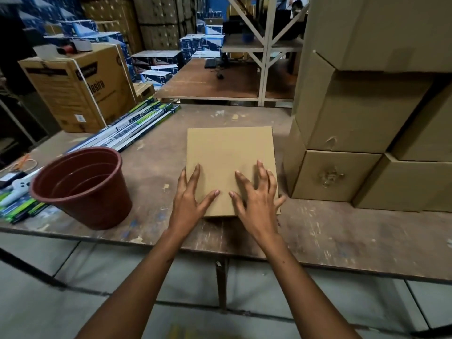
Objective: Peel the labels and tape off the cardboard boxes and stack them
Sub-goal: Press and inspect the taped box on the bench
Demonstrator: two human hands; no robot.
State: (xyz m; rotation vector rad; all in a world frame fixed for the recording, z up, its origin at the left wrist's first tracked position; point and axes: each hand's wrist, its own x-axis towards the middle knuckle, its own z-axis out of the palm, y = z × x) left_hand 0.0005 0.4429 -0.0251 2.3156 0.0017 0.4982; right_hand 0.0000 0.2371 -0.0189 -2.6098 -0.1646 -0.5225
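Left hand (pixel 189 195) & right hand (pixel 256 192) both lie on a flat plain brown cardboard box (pixel 231 167), fingers spread wide. Left hand sits at the box's near-left edge, fingertips on its top face, thumb angled in toward the middle. Right hand is on the near-right part, fingers slightly arched, little finger over the right edge, thumb pointing in toward the left thumb; the two thumbs are near each other but apart. Neither hand pinches anything.

The flat box lies on a worn brown wooden table (pixel 342 231), approx mid-table, near the front edge. No label or tape shows on its top face.

Left of the flat box: a dark red plastic bucket (pixel 83 189), upright, open. Beyond the bucket, further left & back: long thin blue-green printed cartons (pixel 127 128) lying in a bundle, w/ a big printed brown carton (pixel 78 91) behind them.

Right of the flat box, just beside it: a stack of plain brown closed cardboard boxes (pixel 362 113), several high; the lower ones have torn patches on their sides.
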